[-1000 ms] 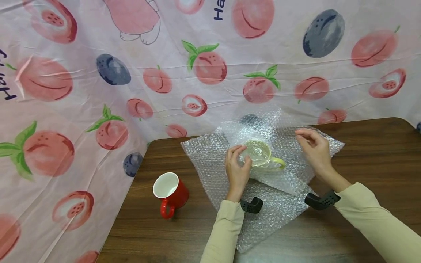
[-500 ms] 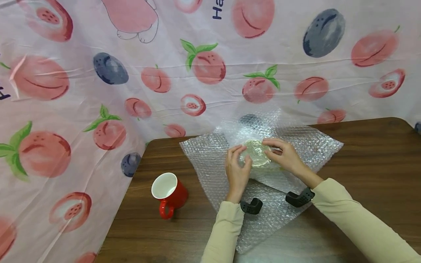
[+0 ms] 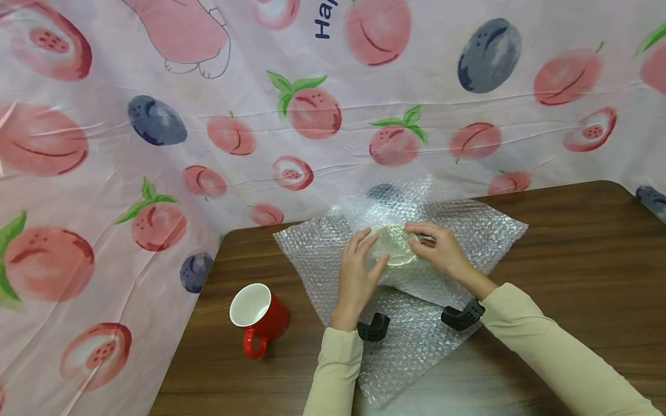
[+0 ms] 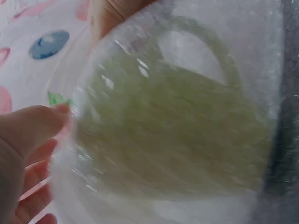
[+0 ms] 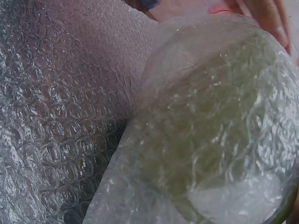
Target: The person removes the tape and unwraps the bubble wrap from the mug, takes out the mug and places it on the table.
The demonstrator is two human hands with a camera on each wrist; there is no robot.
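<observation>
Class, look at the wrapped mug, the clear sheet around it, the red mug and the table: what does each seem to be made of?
Wrapped mug: probably glazed ceramic, pale yellow-green, though the wrap blurs it.
Bubble wrap: clear plastic film, with rows of air pockets and a sheen.
Red mug: likely glazed ceramic, glossy red outside, white inside.
Table: wood or wood-look laminate, dark brown with streaked grain.

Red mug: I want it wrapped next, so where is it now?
In the head view the red mug stands on the wooden table, off the bubble wrap, left of the left hand.
</observation>
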